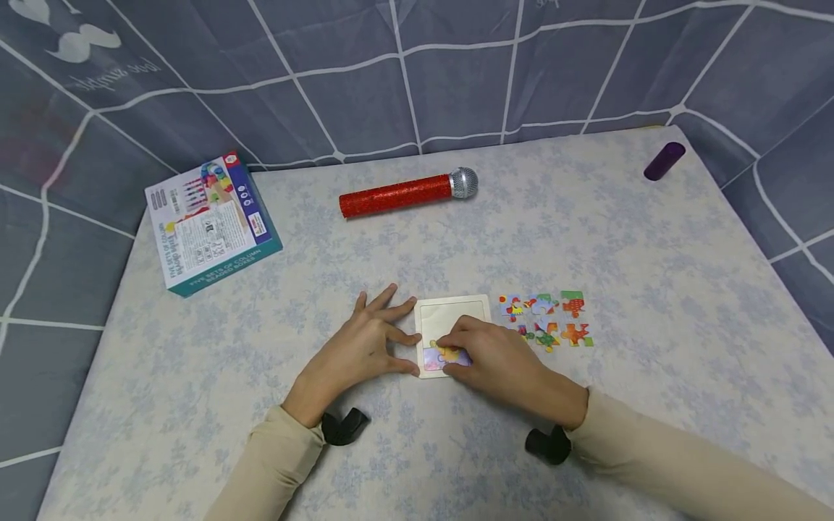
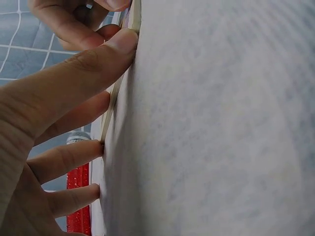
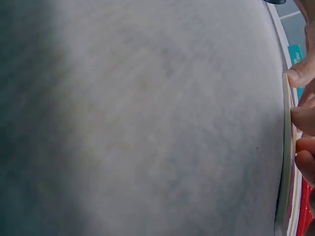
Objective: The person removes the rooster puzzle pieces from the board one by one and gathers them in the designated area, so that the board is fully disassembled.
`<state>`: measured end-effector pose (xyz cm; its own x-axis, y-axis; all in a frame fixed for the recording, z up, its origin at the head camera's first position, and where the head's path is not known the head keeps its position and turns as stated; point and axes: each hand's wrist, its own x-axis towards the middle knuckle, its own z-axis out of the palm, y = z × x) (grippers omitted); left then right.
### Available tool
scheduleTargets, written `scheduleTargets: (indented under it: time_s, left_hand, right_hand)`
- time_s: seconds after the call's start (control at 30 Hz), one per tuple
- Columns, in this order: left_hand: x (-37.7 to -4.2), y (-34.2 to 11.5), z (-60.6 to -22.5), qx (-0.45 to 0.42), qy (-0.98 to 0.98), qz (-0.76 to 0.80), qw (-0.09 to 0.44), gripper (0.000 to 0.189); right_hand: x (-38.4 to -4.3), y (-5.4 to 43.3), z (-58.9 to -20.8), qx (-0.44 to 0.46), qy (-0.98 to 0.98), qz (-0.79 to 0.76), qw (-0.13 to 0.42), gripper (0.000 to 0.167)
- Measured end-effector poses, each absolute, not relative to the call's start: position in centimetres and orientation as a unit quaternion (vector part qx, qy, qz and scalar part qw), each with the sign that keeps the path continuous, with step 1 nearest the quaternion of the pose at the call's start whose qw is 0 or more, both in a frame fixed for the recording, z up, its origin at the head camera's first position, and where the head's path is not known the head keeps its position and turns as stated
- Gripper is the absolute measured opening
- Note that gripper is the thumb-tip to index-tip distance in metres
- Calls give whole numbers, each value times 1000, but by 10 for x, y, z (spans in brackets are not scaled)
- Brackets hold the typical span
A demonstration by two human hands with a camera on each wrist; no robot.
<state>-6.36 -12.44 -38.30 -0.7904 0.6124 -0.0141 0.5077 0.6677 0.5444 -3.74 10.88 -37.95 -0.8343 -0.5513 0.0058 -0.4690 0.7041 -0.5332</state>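
In the head view, a small square puzzle tray (image 1: 452,300) with a pale rim lies on the table between the hands. Puzzle pieces in purple and yellow (image 1: 431,359) fill part of its near end. My left hand (image 1: 365,339) spreads its fingers along the tray's left side, thumb and fingertips touching the edge. Over the near right part, my right hand (image 1: 504,362) pinches a puzzle piece (image 1: 451,354) with thumb and fingers, mostly hidden beneath them. The right wrist view shows the tray's thin edge (image 3: 287,162) with fingertips on it.
Several loose colourful puzzle pieces (image 1: 546,336) lie right of the tray in two rows. Farther back are a red glittery microphone (image 1: 397,197), a teal and white box (image 1: 208,224) at the left and a purple cylinder (image 1: 664,161) at the right. A grey curtain (image 1: 456,79) hangs behind.
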Motion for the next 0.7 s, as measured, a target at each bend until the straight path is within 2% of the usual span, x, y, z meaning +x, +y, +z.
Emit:
scheduleTargets:
  time_s: [0.7]
  left_hand:
    - [-63,-124,-382,304,910,263,101,49]
  right_hand:
    - [-40,97,-373,-231,930,-259,121,23]
